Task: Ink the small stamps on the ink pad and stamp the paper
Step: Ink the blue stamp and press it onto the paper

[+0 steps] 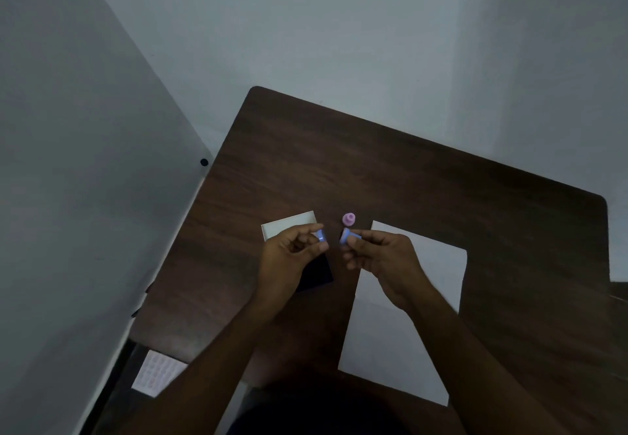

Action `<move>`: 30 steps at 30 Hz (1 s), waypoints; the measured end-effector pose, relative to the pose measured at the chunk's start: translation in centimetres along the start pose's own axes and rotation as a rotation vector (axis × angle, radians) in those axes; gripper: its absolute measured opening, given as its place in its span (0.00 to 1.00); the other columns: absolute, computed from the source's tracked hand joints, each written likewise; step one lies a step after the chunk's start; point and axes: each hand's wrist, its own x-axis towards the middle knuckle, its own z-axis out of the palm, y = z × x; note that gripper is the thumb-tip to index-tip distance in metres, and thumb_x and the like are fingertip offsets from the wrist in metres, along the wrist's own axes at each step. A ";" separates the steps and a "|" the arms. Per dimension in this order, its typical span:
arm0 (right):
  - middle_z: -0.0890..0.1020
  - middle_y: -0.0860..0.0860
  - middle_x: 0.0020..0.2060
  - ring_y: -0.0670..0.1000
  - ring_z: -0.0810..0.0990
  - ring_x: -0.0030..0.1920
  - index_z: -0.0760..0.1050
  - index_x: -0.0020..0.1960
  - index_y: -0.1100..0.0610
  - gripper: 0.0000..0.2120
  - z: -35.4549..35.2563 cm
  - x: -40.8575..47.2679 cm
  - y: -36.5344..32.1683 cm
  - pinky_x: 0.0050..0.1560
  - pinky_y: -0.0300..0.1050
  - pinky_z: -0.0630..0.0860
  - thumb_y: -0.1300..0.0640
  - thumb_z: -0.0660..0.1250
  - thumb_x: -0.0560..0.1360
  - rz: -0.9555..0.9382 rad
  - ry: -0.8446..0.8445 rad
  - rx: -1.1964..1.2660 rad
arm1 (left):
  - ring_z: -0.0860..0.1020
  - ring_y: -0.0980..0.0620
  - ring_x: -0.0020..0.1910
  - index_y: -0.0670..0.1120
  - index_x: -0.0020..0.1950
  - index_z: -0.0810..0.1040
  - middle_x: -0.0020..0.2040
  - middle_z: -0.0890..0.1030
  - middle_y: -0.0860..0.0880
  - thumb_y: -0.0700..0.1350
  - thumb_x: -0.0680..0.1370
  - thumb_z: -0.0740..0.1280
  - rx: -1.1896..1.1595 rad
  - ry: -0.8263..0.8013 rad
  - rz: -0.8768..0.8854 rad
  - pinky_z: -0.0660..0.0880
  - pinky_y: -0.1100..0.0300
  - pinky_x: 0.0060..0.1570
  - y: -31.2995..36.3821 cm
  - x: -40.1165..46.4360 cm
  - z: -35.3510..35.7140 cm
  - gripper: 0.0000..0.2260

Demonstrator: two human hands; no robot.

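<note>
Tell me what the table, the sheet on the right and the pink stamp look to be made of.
Table: dark brown wood or wood-look laminate, shown by streaky grain and a smooth matt top; which one, I cannot tell.
Sheet: white paper, thin, flat and matt, with crisp edges.
Pink stamp: probably moulded plastic, given its uniform pastel colour and rounded form; too small for certainty.

Light: dim, bluish, falling evenly; wall (339,26) at twelve o'clock showing brightest
Sharpness: hands blurring softly; table (441,213) grain smearing
Distortion: edges bending, wide-angle
</note>
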 end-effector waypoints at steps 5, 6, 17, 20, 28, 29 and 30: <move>0.85 0.58 0.44 0.55 0.84 0.43 0.83 0.49 0.57 0.07 0.5 0.0 0.2 0.41 0.44 0.81 0.62 0.68 0.73 0.029 -0.065 0.008 | 0.82 0.61 0.47 0.53 0.55 0.80 0.45 0.85 0.55 0.40 0.73 0.72 -0.117 0.039 -0.074 0.77 0.72 0.46 -2.0 -1.3 -3.2 0.13; 0.85 0.58 0.44 0.55 0.84 0.43 0.83 0.50 0.57 0.08 0.7 0.1 0.3 0.40 0.43 0.81 0.62 0.68 0.73 0.033 -0.076 0.005 | 0.83 0.60 0.47 0.51 0.56 0.79 0.46 0.85 0.53 0.39 0.73 0.72 -0.138 0.062 -0.095 0.78 0.70 0.45 -2.7 -1.6 -3.9 0.14; 0.85 0.59 0.45 0.57 0.84 0.44 0.81 0.52 0.60 0.09 2.8 0.6 1.0 0.39 0.42 0.81 0.62 0.68 0.72 0.105 -0.104 -0.026 | 0.81 0.64 0.47 0.50 0.56 0.79 0.48 0.84 0.56 0.40 0.71 0.74 -0.109 0.260 -0.222 0.75 0.75 0.42 -8.1 -3.6 -7.8 0.15; 0.85 0.59 0.44 0.58 0.84 0.43 0.80 0.52 0.61 0.09 3.4 0.5 1.1 0.41 0.45 0.82 0.63 0.67 0.73 0.106 -0.114 -0.022 | 0.81 0.61 0.49 0.51 0.56 0.80 0.49 0.83 0.56 0.40 0.71 0.74 -0.091 0.265 -0.240 0.78 0.69 0.47 -9.1 -3.5 -8.2 0.15; 0.85 0.59 0.44 0.57 0.84 0.43 0.80 0.53 0.62 0.09 4.2 0.3 1.1 0.40 0.43 0.82 0.61 0.65 0.74 0.122 -0.128 -0.016 | 0.75 0.55 0.53 0.53 0.54 0.82 0.52 0.80 0.55 0.46 0.69 0.75 0.177 0.302 -0.145 0.76 0.56 0.55 -11.2 -2.8 -8.6 0.14; 0.85 0.59 0.44 0.57 0.84 0.43 0.80 0.53 0.62 0.09 4.1 0.2 1.1 0.41 0.43 0.82 0.62 0.65 0.75 0.127 -0.131 -0.007 | 0.75 0.54 0.53 0.53 0.54 0.81 0.52 0.80 0.55 0.47 0.69 0.75 0.204 0.301 -0.153 0.75 0.55 0.56 -11.5 -2.7 -8.7 0.15; 0.85 0.59 0.45 0.56 0.84 0.43 0.80 0.52 0.62 0.09 4.1 0.1 1.2 0.41 0.43 0.82 0.62 0.64 0.75 0.131 -0.135 0.006 | 0.74 0.54 0.54 0.54 0.55 0.81 0.52 0.79 0.54 0.48 0.69 0.75 0.227 0.298 -0.159 0.75 0.53 0.56 -11.7 -2.7 -8.7 0.15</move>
